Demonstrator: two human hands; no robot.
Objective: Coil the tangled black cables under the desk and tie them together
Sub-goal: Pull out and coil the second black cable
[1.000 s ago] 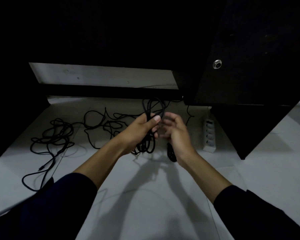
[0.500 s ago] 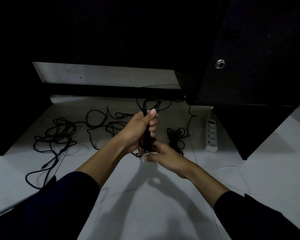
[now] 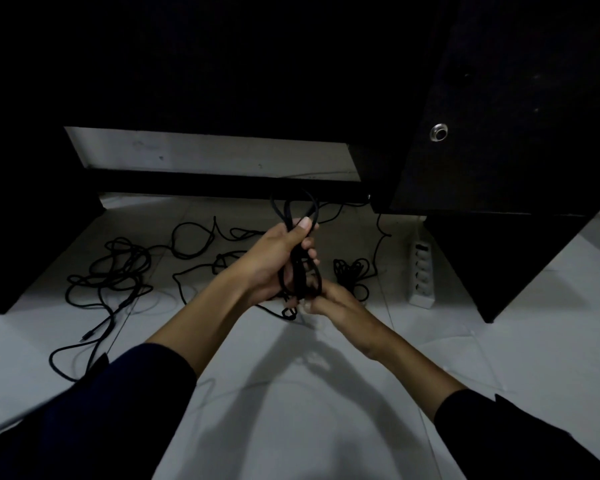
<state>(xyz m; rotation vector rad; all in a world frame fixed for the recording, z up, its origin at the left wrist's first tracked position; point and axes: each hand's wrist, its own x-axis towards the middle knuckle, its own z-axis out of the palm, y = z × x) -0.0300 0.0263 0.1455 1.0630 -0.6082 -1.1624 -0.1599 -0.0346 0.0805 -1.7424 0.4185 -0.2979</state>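
The left hand (image 3: pixel 274 261) holds a coil (image 3: pixel 298 268) of black cable upright in a closed grip — thumb pressed across the strands near the top, fingers wrapped round the middle, loops poking out above the fist at 12 o'clock. The right hand (image 3: pixel 333 303) sits just below at 5 o'clock, its fingers curled in a narrow grip on the coil's lower end, where a small loop hangs out toward the floor (image 3: pixel 291 410). More loose cable (image 3: pixel 118 275) sprawls on the floor at 9 o'clock, well apart from the hands, trailing toward the near left. A smaller bundle (image 3: pixel 352 271) lies at 3 o'clock just beside the hands, and a white power strip (image 3: pixel 420 271) lies farther right against the dark desk leg (image 3: pixel 499 265). Dark sleeves cover both forearms — the tabletop's underside fills the top.
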